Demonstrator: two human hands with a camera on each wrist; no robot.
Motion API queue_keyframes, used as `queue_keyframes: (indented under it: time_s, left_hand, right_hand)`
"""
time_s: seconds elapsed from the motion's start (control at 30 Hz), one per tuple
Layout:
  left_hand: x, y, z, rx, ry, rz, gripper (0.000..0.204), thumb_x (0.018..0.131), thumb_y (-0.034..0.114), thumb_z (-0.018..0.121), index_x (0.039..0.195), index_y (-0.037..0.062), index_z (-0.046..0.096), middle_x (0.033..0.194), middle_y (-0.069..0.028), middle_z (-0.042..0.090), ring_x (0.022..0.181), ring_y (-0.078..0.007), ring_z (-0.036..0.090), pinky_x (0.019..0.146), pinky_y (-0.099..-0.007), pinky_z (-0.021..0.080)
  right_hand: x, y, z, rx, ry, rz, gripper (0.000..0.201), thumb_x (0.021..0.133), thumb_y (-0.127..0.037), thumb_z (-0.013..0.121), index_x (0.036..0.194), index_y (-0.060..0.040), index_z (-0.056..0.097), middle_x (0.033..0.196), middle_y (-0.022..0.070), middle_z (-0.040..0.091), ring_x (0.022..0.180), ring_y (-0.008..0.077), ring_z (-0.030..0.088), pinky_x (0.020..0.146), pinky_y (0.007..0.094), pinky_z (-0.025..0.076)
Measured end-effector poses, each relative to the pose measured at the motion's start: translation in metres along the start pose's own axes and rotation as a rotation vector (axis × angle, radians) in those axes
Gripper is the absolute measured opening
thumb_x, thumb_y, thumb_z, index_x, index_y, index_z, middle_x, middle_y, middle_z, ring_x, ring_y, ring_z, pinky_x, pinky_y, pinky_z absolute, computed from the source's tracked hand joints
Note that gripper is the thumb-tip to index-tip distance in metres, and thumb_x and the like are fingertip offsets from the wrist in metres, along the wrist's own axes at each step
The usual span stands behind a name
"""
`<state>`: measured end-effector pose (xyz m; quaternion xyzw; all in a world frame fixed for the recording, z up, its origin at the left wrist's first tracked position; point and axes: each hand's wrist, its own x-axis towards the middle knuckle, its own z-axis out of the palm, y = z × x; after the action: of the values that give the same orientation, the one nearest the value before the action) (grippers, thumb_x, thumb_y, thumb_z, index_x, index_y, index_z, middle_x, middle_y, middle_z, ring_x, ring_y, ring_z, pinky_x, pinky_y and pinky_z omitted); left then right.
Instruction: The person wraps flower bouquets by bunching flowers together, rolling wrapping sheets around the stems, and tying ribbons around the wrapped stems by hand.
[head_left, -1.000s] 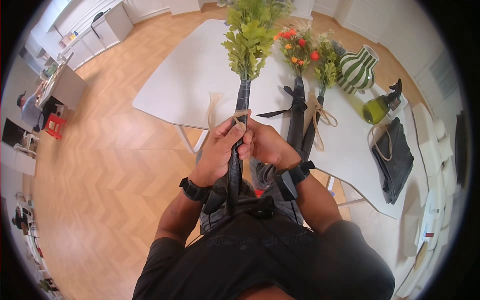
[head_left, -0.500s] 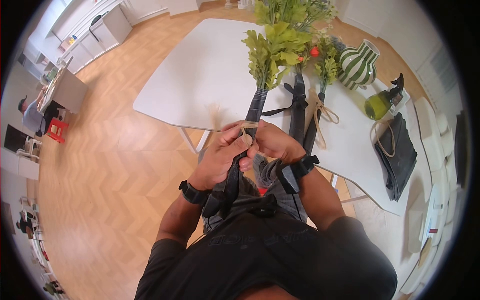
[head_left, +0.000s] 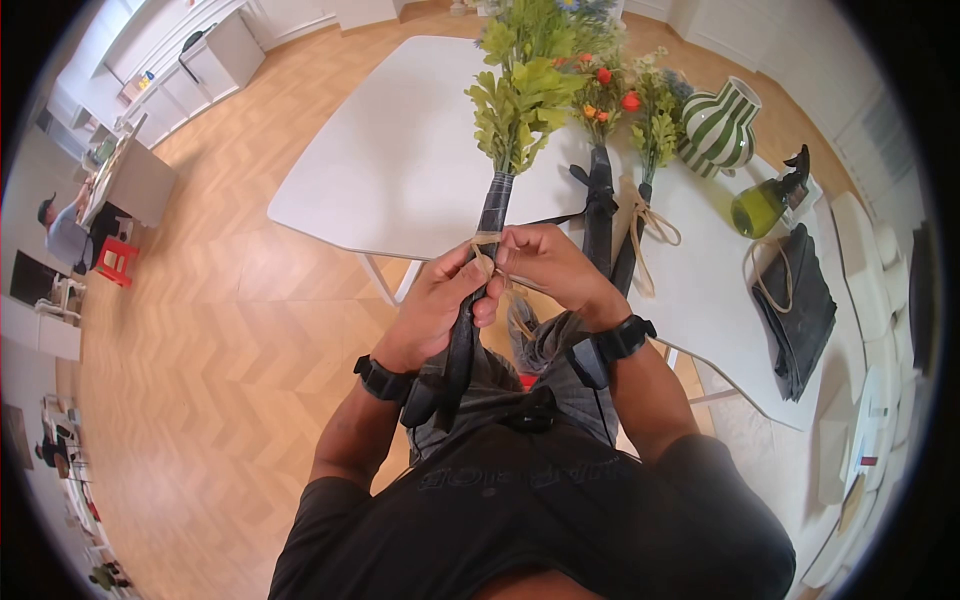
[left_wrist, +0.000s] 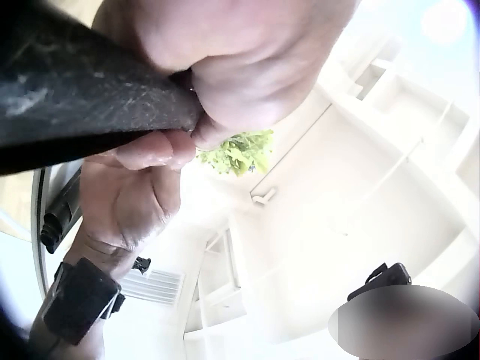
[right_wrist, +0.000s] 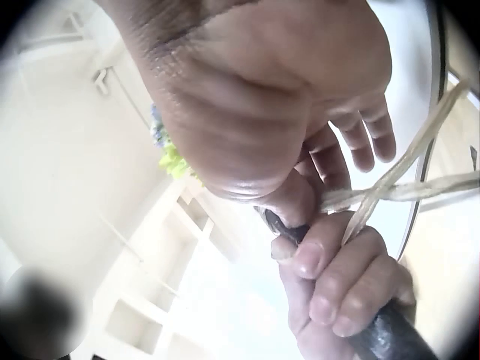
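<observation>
A bouquet of green leaves [head_left: 515, 110] stands up from a black-wrapped handle [head_left: 495, 205]. My left hand [head_left: 437, 305] grips the handle, its fingers curled round it in the right wrist view. Raffia ribbon [head_left: 486, 240] goes round the wrap just above my left thumb. My right hand [head_left: 562, 270] pinches the ribbon at the handle's right side; two ribbon strands [right_wrist: 409, 154] cross and trail beyond the fingers in the right wrist view. Part of the handle [left_wrist: 90, 90] crosses the left wrist view, where the ribbon is hidden.
On the white table [head_left: 380, 150] lie a bouquet with orange and red flowers [head_left: 600, 105], a smaller raffia-tied one [head_left: 655, 140], a green-striped vase [head_left: 718, 130], a green spray bottle [head_left: 757, 208] and folded black material [head_left: 797, 310]. A seated person [head_left: 62, 228] is far left.
The bouquet swung right, then partly back left and more upright. My right hand has drawn slightly right from the handle, and loose ribbon now shows below it.
</observation>
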<state>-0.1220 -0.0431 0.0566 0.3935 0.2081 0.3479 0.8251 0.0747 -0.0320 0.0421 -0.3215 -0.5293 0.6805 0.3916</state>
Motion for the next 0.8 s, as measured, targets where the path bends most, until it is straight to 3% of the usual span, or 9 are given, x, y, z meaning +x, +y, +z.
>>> queue_keyframes:
  time_s: [0.07, 0.2, 0.3, 0.47, 0.6, 0.7, 0.77, 0.8]
  left_hand:
    - [0.003, -0.002, 0.000, -0.016, 0.081, 0.013, 0.025, 0.103, 0.021, 0.052, 0.121, 0.0043, 0.055, 0.082, -0.0018, 0.054, 0.065, -0.0091, 0.050, 0.059, -0.0235, 0.042]
    - [0.012, -0.012, -0.008, -0.006, 0.137, 0.051, 0.024, 0.103, 0.020, 0.051, 0.121, 0.0041, 0.055, 0.082, -0.0017, 0.055, 0.067, -0.0102, 0.052, 0.061, -0.0251, 0.046]
    - [0.015, -0.016, -0.010, -0.026, 0.161, 0.027, 0.029, 0.103, 0.019, 0.051, 0.127, 0.0053, 0.055, 0.083, -0.0023, 0.056, 0.068, -0.0110, 0.052, 0.063, -0.0272, 0.046]
    - [0.022, -0.028, -0.014, 0.061, 0.229, -0.007, 0.018, 0.101, 0.021, 0.054, 0.106, 0.0048, 0.059, 0.081, -0.0023, 0.057, 0.065, -0.0121, 0.056, 0.061, -0.0284, 0.048]
    - [0.027, -0.030, -0.021, 0.068, 0.242, 0.006, 0.019, 0.100, 0.022, 0.056, 0.104, 0.0041, 0.060, 0.078, -0.0021, 0.057, 0.064, -0.0130, 0.056, 0.061, -0.0286, 0.049]
    - [0.030, -0.033, -0.023, 0.051, 0.262, 0.011, 0.019, 0.100, 0.021, 0.056, 0.105, 0.0034, 0.060, 0.077, -0.0032, 0.057, 0.065, -0.0140, 0.056, 0.061, -0.0290, 0.049]
    - [0.031, -0.034, -0.018, -0.080, 0.382, -0.012, 0.015, 0.100, 0.017, 0.054, 0.100, 0.0035, 0.060, 0.075, -0.0035, 0.059, 0.061, -0.0122, 0.054, 0.057, -0.0284, 0.048]
    - [0.032, -0.034, -0.018, -0.081, 0.383, -0.011, 0.015, 0.100, 0.017, 0.054, 0.100, 0.0035, 0.060, 0.075, -0.0035, 0.059, 0.061, -0.0122, 0.054, 0.057, -0.0284, 0.048]
  right_hand:
    - [0.002, 0.003, -0.001, -0.216, 0.155, -0.044, 0.013, 0.092, -0.011, 0.056, 0.089, 0.0000, 0.061, 0.079, 0.0017, 0.063, 0.071, 0.0075, 0.056, 0.069, 0.0242, 0.045]
    - [-0.001, -0.010, 0.006, -0.291, 0.209, -0.008, 0.013, 0.092, -0.011, 0.056, 0.090, 0.0011, 0.060, 0.076, 0.0021, 0.060, 0.065, 0.0084, 0.053, 0.060, 0.0244, 0.043]
    - [-0.004, -0.022, 0.005, -0.140, 0.180, 0.108, 0.015, 0.093, -0.011, 0.055, 0.092, 0.0028, 0.059, 0.071, 0.0025, 0.057, 0.062, 0.0097, 0.052, 0.057, 0.0244, 0.042]
    - [-0.001, -0.029, 0.003, -0.092, 0.019, 0.188, 0.017, 0.095, -0.011, 0.051, 0.094, 0.0038, 0.059, 0.069, 0.0031, 0.056, 0.063, 0.0105, 0.055, 0.058, 0.0245, 0.042]
    - [0.006, -0.029, -0.007, -0.084, -0.053, 0.127, 0.018, 0.094, -0.007, 0.048, 0.098, 0.0052, 0.060, 0.071, 0.0042, 0.058, 0.069, 0.0121, 0.060, 0.061, 0.0244, 0.044]
    - [0.006, -0.049, -0.013, -0.139, -0.148, 0.136, 0.022, 0.089, -0.002, 0.046, 0.103, 0.0070, 0.060, 0.075, 0.0058, 0.063, 0.074, 0.0136, 0.061, 0.066, 0.0258, 0.046]
    - [0.011, -0.054, -0.019, -0.501, -0.202, -0.048, 0.029, 0.084, 0.001, 0.044, 0.108, 0.0084, 0.059, 0.081, 0.0079, 0.067, 0.076, 0.0150, 0.062, 0.069, 0.0285, 0.048]
    - [0.013, -0.057, -0.019, -0.501, -0.203, -0.048, 0.029, 0.084, 0.001, 0.044, 0.108, 0.0084, 0.059, 0.081, 0.0079, 0.067, 0.076, 0.0150, 0.062, 0.069, 0.0285, 0.048]
